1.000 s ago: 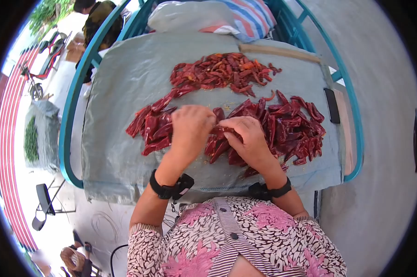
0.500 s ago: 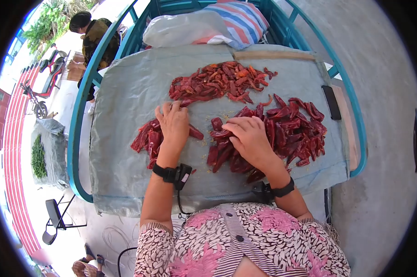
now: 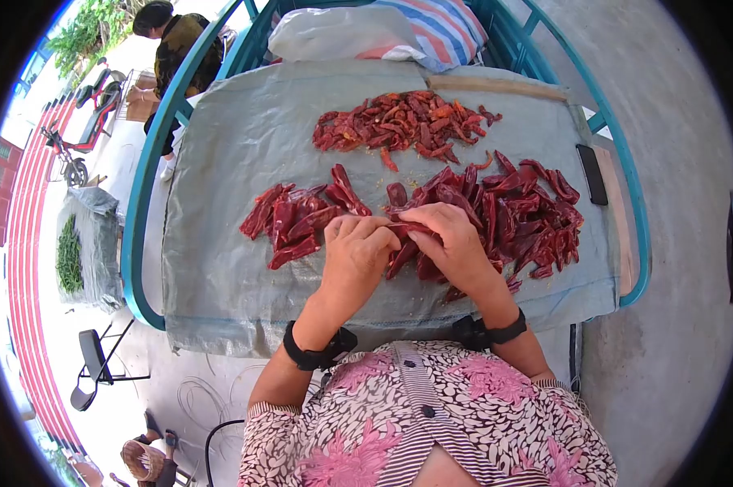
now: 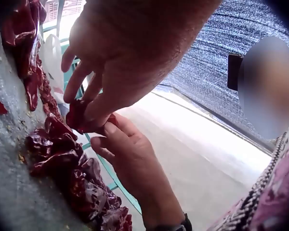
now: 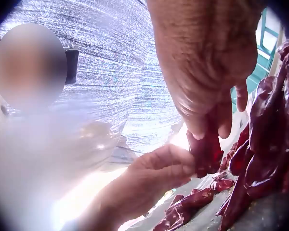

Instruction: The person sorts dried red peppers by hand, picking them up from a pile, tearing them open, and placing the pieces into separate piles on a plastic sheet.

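Both hands meet over the cloth, pinching one dried red chili pepper (image 5: 206, 151) between them. In the head view my left hand (image 3: 356, 260) holds its left end with curled fingers. My right hand (image 3: 456, 247) grips the other end with thumb and fingers, just over the near-left side of a big pile of dark red chili peppers (image 3: 512, 219). A smaller group of whole peppers (image 3: 289, 215) lies left of my left hand. Farther back is a heap of smaller, brighter, shrivelled peppers (image 3: 403, 122). The left wrist view shows the pepper partly covered by the fingers.
A grey-green woven sheet (image 3: 212, 268) covers the work surface, framed by teal rails (image 3: 135, 243). A black phone (image 3: 592, 174) lies at the right edge beside a wooden strip. Bags (image 3: 342, 32) sit at the back. Another person (image 3: 183, 57) stands beyond the left rail.
Half a second ago my left hand was over the left group, apart from the right hand; it has come back right to the pepper. My right hand has stayed by the big pile.
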Motion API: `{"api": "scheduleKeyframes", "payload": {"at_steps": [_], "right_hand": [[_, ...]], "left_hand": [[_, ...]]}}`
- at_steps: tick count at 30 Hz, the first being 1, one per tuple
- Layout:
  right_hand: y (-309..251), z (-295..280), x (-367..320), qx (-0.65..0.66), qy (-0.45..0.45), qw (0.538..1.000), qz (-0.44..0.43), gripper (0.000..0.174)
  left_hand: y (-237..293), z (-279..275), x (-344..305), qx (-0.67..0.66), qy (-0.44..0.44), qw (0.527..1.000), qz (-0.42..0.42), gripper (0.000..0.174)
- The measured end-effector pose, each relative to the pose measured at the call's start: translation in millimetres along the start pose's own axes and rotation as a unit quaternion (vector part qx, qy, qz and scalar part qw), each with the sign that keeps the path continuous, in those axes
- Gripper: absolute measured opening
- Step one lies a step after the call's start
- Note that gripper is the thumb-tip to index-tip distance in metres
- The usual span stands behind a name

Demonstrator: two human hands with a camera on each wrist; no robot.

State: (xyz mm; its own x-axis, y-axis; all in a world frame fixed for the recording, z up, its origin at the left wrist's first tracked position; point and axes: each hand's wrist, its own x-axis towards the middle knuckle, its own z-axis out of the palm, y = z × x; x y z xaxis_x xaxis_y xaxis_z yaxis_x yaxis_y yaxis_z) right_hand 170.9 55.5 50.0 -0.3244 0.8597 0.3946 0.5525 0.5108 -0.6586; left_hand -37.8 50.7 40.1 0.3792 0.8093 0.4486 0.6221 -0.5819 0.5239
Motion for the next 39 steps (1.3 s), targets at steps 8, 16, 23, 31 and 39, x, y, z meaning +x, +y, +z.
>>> {"api": "scheduleKeyframes", "payload": {"at_steps": [8,16,23,31,39], "right_hand": [[-4,9,10,-0.057,0.128,0.99,0.022,0.022],[-12,24,6,-0.041,0.039,0.998,-0.012,0.02],[-26,15,-1,0.056,0.062,0.993,0.089,0.028],[-26,17,0,0.085,0.035,0.996,0.019,0.03],[-36,8,3,0.025,-0.055,0.996,0.066,0.027]], "left_hand": [[-27,7,2,0.186,0.032,0.978,-0.084,0.039],[-61,31,19,0.298,-0.013,0.949,-0.1,0.033],[-41,18,19,0.102,0.103,0.985,-0.099,0.023],[-2,0,-22,-0.119,0.05,0.992,0.005,0.029],[-51,-13,-7,0.129,0.049,0.987,-0.085,0.038]]}}
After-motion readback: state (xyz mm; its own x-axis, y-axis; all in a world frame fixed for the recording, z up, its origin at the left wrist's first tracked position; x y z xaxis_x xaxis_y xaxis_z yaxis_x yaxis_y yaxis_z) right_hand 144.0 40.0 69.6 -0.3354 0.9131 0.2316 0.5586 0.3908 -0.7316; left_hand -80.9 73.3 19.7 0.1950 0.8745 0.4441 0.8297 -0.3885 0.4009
